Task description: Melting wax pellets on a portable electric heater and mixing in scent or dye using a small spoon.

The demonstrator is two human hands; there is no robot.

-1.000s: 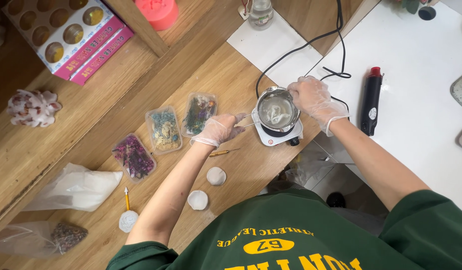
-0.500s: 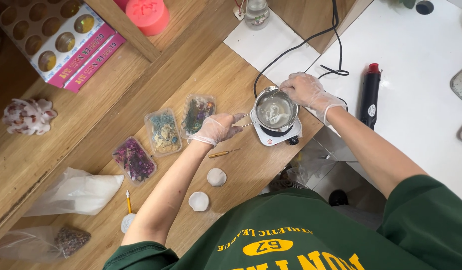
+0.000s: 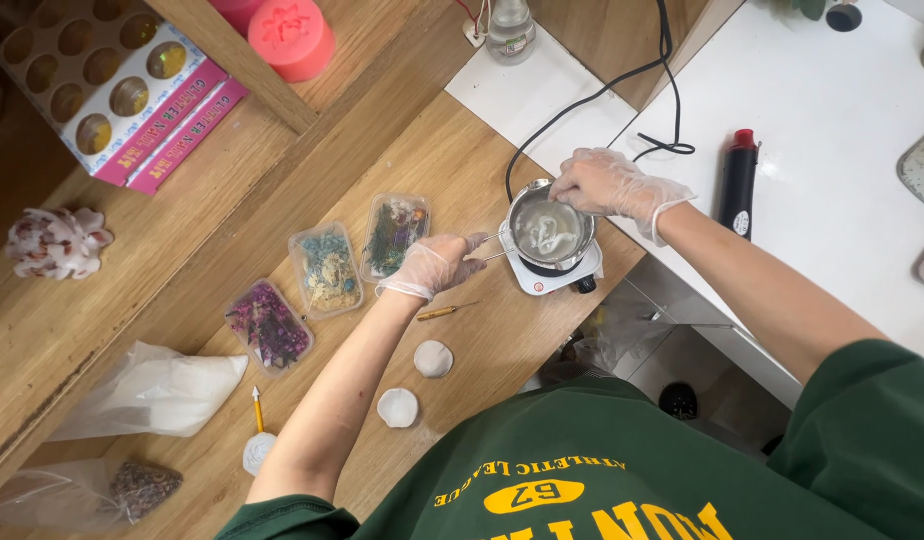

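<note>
While wax in the melting pot (image 3: 548, 230) on the small hot plate (image 3: 554, 272) looks only part melted, my left hand (image 3: 434, 263) grips its handle, right hand (image 3: 604, 183) pinches a stirrer at the rim; flower trays (image 3: 327, 265) untouched, molds unfilled

pot: small round metal melting pot (image 3: 547, 230), shiny steel, upright, with a thin wire handle (image 3: 492, 246) sticking out to one side
contents: pale, cloudy white wax (image 3: 544, 233), partly melted, with softer lumps swirled through the middle
hot plate: little white square electric hot plate (image 3: 550, 272) with a dark round top, directly under the pot
place: near the edge of the wooden bench (image 3: 462, 160), just beside the white counter (image 3: 832, 110)
</note>
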